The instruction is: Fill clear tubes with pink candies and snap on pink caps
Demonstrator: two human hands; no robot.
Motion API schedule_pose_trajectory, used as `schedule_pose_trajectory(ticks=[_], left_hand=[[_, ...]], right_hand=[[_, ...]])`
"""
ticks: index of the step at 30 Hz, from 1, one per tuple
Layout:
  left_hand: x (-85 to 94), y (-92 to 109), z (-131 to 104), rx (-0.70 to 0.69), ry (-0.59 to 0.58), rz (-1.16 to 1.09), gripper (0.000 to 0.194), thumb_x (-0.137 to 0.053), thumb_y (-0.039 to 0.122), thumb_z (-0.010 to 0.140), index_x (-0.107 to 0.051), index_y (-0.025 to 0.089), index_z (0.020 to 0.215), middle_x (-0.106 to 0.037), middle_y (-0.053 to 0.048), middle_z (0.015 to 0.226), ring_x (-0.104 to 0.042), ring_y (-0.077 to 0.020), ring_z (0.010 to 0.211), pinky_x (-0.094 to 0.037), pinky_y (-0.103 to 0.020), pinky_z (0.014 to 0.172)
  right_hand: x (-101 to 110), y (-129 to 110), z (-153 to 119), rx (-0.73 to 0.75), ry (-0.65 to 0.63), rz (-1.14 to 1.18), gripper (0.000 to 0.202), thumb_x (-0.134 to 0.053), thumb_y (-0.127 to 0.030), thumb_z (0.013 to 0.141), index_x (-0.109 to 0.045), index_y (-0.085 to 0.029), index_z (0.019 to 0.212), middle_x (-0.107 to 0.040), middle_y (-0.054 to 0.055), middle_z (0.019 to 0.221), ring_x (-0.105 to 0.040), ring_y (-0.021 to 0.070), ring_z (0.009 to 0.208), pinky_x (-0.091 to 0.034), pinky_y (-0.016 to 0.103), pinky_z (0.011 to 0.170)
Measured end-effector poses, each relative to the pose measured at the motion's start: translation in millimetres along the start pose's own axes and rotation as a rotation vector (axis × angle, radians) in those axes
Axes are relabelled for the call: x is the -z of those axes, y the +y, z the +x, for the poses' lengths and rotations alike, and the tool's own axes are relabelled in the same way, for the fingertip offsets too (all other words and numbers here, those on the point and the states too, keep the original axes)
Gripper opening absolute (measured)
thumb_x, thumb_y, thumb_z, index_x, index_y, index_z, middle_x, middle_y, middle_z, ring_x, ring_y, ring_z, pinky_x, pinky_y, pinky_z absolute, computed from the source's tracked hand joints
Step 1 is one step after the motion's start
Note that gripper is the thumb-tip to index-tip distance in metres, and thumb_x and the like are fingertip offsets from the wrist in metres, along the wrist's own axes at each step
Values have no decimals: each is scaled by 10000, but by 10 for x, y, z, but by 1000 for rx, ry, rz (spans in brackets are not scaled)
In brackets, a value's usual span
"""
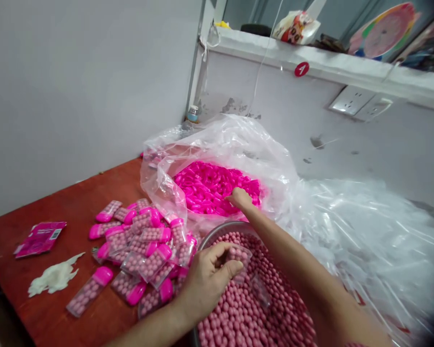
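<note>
My left hand (211, 274) grips a clear plastic bottle (238, 255) filled with pink beads, its mouth uncapped. It is above a metal bowl (211, 232) of pink beads (235, 308). Another clear container (260, 291) lies on the beads. Beyond the bowl, my right hand (239, 198) reaches into a clear plastic bag (275, 164) and touches bright pink caps (206, 185). Its fingers are bent together, their tips partly hidden among the caps. Left of the bowl, capped bead-filled bottles (144, 241) lie in a loose heap.
A pink packet (39, 238) and a torn white scrap (56, 275) lie on the red-brown table (101, 185). Clear plastic bags (376, 241) are piled at right. A small jar (193, 114) is in the corner, below a shelf (332, 62). Sockets (359, 102) are on the wall.
</note>
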State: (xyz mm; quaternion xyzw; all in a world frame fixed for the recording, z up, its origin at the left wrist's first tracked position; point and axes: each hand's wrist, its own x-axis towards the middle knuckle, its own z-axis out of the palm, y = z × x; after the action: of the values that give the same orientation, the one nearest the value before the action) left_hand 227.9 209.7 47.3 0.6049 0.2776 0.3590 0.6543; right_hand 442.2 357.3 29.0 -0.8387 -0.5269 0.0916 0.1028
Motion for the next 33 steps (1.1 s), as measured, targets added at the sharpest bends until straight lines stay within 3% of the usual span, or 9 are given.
schedule_pose_trajectory(ticks=[4,7,9,13,16,22,29,33], left_hand=[[93,88,-5,-98,45,131,163,-560,177,782,-638,195,924,-645,16,838,-572,-129,790,-415,-196,726],[183,118,23,-135,56,165,160,-545,171,795,-645,200,916,-665,14,893,-590,-135,841,-415,-195,755],[221,105,45,-135,63,185,146,-536,178,801,-647,188,895,-669,6,867,-597,-140,816,-421,-201,731],[211,49,60,-181,72,268,171,-524,148,802,-648,192,910,-669,2,873,-596,-144,807,-416,-216,731],[176,13,45,-229,38,307,192,-526,133,798,-654,197,926,-670,1,895,-598,-147,840,-417,-219,765],[152,-21,-6,-247,6,381,189,-542,158,795,-673,179,928,-685,-21,865,-617,-160,841,-442,-226,765],[154,-38,-52,-302,-107,436,267,-517,164,815,-643,211,1046,-690,-34,917,-624,-155,846,-458,-233,775],[153,-26,-30,-290,-93,389,263,-522,184,811,-649,209,1040,-688,-42,948,-622,-168,864,-461,-248,790]], right_hand=[[210,8,-257,184,30,136,285,-580,-293,754,-600,-149,999,-649,74,873,-600,207,833,-441,282,712],[452,35,-735,369,10,299,360,-489,-335,834,-486,-185,1162,-630,31,945,-599,153,818,-460,247,714],[600,60,-1114,593,-71,511,346,-505,-340,837,-498,-185,1146,-627,35,912,-597,159,805,-470,259,709],[784,85,-1693,831,-93,436,239,-533,-253,837,-555,-219,1073,-627,39,956,-586,159,871,-455,254,758],[791,88,-1850,943,-55,339,237,-504,-221,856,-532,-213,1091,-614,60,1024,-571,158,927,-445,256,791],[666,158,-1928,958,28,215,110,-483,-225,863,-535,-169,942,-595,48,791,-553,140,701,-443,243,629],[544,216,-2132,1025,122,-61,181,-389,-97,852,-520,-122,975,-559,92,784,-524,190,725,-447,327,657],[515,232,-2118,960,105,139,200,-449,-148,854,-544,-145,1030,-595,97,832,-544,194,769,-461,344,696]])
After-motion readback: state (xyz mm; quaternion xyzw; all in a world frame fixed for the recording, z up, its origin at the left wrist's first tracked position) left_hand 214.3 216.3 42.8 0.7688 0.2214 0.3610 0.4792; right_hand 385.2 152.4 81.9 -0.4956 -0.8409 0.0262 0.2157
